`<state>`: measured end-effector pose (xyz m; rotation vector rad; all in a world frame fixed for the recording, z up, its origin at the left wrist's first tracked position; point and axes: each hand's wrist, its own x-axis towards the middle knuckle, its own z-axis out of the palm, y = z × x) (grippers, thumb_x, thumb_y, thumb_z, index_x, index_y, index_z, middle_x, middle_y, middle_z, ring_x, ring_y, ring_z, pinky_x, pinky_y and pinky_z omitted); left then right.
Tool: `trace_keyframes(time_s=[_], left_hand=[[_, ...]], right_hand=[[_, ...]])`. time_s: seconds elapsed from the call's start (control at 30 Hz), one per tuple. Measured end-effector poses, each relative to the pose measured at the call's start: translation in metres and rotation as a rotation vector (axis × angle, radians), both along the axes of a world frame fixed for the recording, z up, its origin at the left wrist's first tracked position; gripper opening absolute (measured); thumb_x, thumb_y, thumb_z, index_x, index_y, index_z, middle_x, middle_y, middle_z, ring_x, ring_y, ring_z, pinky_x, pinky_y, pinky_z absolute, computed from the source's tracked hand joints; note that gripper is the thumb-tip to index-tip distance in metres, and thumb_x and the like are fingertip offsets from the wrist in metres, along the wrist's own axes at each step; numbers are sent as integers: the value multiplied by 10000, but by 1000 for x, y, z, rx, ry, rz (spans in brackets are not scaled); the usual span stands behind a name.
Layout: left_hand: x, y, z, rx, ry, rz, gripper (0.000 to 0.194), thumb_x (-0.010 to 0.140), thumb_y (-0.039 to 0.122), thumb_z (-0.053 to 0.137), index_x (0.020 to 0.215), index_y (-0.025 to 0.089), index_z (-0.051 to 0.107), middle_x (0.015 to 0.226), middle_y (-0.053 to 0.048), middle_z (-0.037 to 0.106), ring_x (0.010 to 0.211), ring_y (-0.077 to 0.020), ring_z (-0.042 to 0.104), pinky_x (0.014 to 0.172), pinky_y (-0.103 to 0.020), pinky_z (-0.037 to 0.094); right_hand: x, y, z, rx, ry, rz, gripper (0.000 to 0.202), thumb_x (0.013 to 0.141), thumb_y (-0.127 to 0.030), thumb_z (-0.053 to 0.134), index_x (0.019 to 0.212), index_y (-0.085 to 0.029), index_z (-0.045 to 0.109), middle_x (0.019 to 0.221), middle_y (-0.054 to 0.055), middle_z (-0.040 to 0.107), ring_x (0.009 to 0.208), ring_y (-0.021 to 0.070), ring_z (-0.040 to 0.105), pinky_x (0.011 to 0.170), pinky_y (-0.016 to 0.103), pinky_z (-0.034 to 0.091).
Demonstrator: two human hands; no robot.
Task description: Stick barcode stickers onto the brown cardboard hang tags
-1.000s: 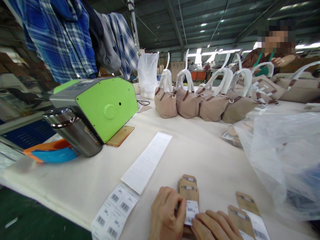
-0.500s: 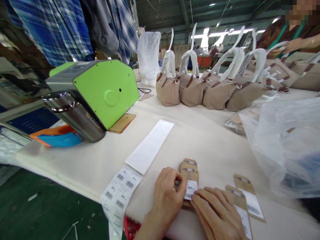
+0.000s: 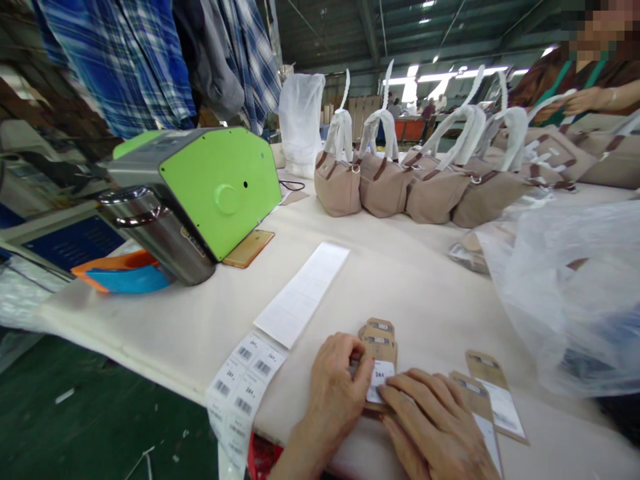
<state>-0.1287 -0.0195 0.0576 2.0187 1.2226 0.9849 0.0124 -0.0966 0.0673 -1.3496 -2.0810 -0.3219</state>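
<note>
A small stack of brown card tags [image 3: 381,331] lies near the table's front edge, its top one bearing a white price sticker [image 3: 381,375]. My left hand [image 3: 340,380] is at the stack's left side, thumb and forefinger curled together at the sticker's edge; whether anything is between them is hidden. Flat over the sticker's lower right corner and the tag rest the fingers of my right hand [image 3: 435,417], stretched out. Two more stickered tags [image 3: 493,383] lie beside it, one partly covered. To the left, a strip of barcode labels [image 3: 250,367] hangs over the edge.
A green and grey machine [image 3: 220,193], a steel flask [image 3: 165,233] and a phone [image 3: 249,249] stand or lie at left. Beige handbags [image 3: 337,183] line the back. Clear plastic [image 3: 565,287] covers the right side. Another person's hand [image 3: 583,101] is at back right.
My right hand's fingers have shifted slightly left and up over the sticker. My left hand has barely moved. The view has tilted a little, so the background sits slightly lower and further right.
</note>
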Motion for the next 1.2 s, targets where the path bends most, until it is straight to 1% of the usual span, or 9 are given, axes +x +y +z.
trace_keyframes(time_s=[0.13, 0.23, 0.4, 0.53, 0.63, 0.9, 1.07, 1.13, 1.2], left_hand=[[-1, 1, 3, -40, -11, 2, 73, 757, 124, 526, 747, 196, 517, 723, 7, 568, 710, -165, 551, 665, -296, 432], [-1, 1, 4, -62, -23, 6, 69, 746, 127, 531, 745, 196, 519, 725, 9, 569, 717, -167, 552, 677, -303, 431], [-1, 1, 5, -112, -54, 2, 52, 743, 145, 527, 753, 196, 533, 742, 2, 576, 731, -172, 554, 687, -310, 429], [-2, 3, 7, -172, -78, -9, 47, 731, 154, 533, 756, 192, 544, 746, 2, 586, 732, -168, 568, 686, -299, 436], [-2, 3, 8, -213, -86, -10, 33, 727, 168, 527, 744, 191, 544, 742, 1, 587, 734, -168, 569, 682, -294, 435], [-2, 4, 7, -251, -101, -18, 44, 731, 229, 503, 738, 193, 529, 741, -6, 564, 742, -175, 534, 698, -303, 403], [-1, 3, 6, -233, -92, -19, 55, 734, 231, 495, 751, 195, 533, 754, -8, 564, 753, -181, 529, 712, -313, 391], [-1, 3, 6, -227, -89, -15, 56, 735, 229, 493, 750, 196, 535, 754, -8, 564, 758, -183, 531, 717, -315, 389], [-1, 3, 6, -224, -87, -10, 56, 737, 229, 491, 747, 197, 536, 757, -10, 567, 767, -186, 533, 724, -319, 388]], right_hand=[[-10, 0, -19, 172, 46, -59, 310, 946, -273, 421, 1126, -144, 639, 1130, 58, 681, 1092, 217, 561, 1011, 398, 339], [-10, -4, -29, 135, -11, -33, 301, 926, -248, 476, 1177, -159, 615, 1180, 37, 663, 1171, 218, 521, 1110, 430, 244], [-12, -5, -33, 188, 50, 6, 266, 922, -256, 475, 1096, -175, 659, 1069, 30, 703, 1073, 188, 568, 1102, 404, 266], [-26, 0, -32, 182, 119, -100, 292, 945, -297, 414, 1008, -222, 689, 986, 43, 698, 1006, 194, 575, 1042, 400, 325], [-31, -1, -32, 166, 3, -118, 264, 921, -344, 470, 1041, -230, 676, 1021, 64, 689, 1019, 205, 584, 1031, 405, 361], [-11, -14, -31, 134, -121, -130, 361, 866, -387, 552, 1173, -209, 618, 1139, 105, 666, 1147, 253, 561, 1030, 458, 400], [1, -18, -21, 155, -272, -92, 315, 857, -289, 548, 1138, -174, 629, 1140, 83, 676, 1113, 249, 590, 1104, 482, 289], [7, -19, -14, 178, -360, -23, 298, 854, -245, 539, 1112, -130, 631, 1113, 82, 689, 1049, 251, 621, 1138, 500, 194], [13, -20, -6, 173, -331, 53, 250, 858, -207, 525, 1073, -134, 631, 1047, 59, 713, 994, 234, 639, 1127, 471, 208]])
